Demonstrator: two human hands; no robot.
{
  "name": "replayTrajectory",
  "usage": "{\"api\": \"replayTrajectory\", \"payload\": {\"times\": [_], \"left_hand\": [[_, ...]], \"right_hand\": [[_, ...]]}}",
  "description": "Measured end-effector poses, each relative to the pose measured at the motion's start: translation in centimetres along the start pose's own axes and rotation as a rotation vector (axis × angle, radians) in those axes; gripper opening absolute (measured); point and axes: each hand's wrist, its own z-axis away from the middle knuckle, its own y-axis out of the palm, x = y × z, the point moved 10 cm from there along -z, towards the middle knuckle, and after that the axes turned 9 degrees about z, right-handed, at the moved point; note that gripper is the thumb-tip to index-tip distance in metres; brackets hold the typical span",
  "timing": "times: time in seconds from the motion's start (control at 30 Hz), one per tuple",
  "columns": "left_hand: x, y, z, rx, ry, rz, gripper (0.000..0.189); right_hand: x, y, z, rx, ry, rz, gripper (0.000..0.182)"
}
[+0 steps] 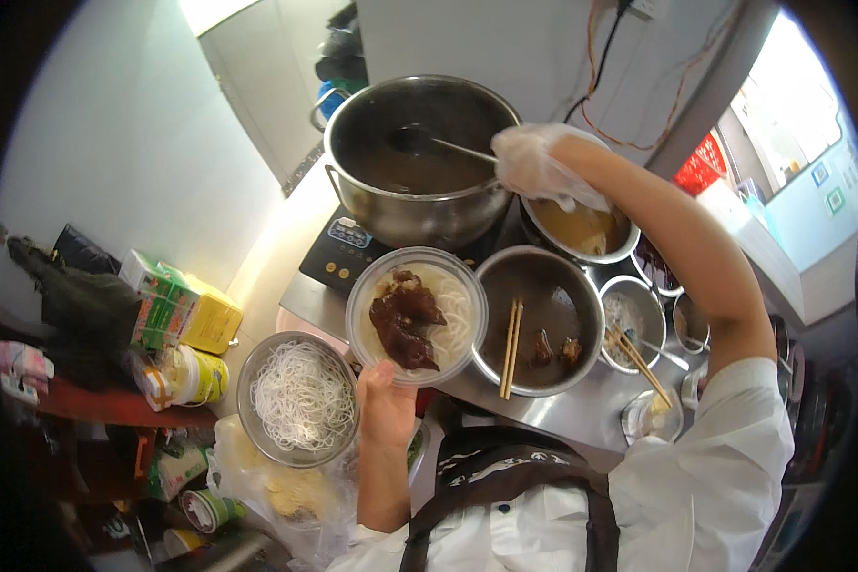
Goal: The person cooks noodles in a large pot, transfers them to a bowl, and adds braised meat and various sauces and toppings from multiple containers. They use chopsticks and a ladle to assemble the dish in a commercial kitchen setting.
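Note:
My left hand (387,409) grips a round clear plastic bowl (354,322) from below, its thumb over the near rim. White noodles (454,300) in pale broth fill the bowl, with dark brown braised meat (404,322) on top. In a thin plastic glove, my right hand (536,164) is closed around the handle of a metal ladle (465,149) at the right rim of a large steel stockpot (422,214). The ladle's bowl hangs over the dark inside of the pot, above or touching brown liquid; I cannot tell which.
The stockpot stands on a black induction cooker (347,247). A steel pot of dark sauce (536,314) with wooden chopsticks (511,350) across it sits to the right. Yellowish broth (575,225) fills another pot behind. Dry-looking white noodles (304,397) lie in a steel bowl (247,393) at left.

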Motion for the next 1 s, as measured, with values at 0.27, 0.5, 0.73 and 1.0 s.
{"api": "replayTrajectory", "payload": {"times": [0.27,0.5,0.73,1.0], "left_hand": [[8.4,2.5,3.3,0.060,-0.205,-0.063,0.064],[21.9,13.4,9.9,0.325,-0.486,-0.234,0.069],[43.3,22.9,21.7,0.578,-1.032,-0.192,0.075],[69.4,22.7,33.7,0.486,-1.322,-0.074,0.064]], "right_hand": [[-3.0,1.2,1.0,-0.168,-0.032,-0.132,0.027],[-20.8,8.4,33.7,-1.150,0.443,-0.466,0.049],[-33.1,43.3,61.8,-1.270,1.199,-1.108,0.048],[-23.9,72.5,70.4,-1.315,1.553,-1.837,0.049]]}}
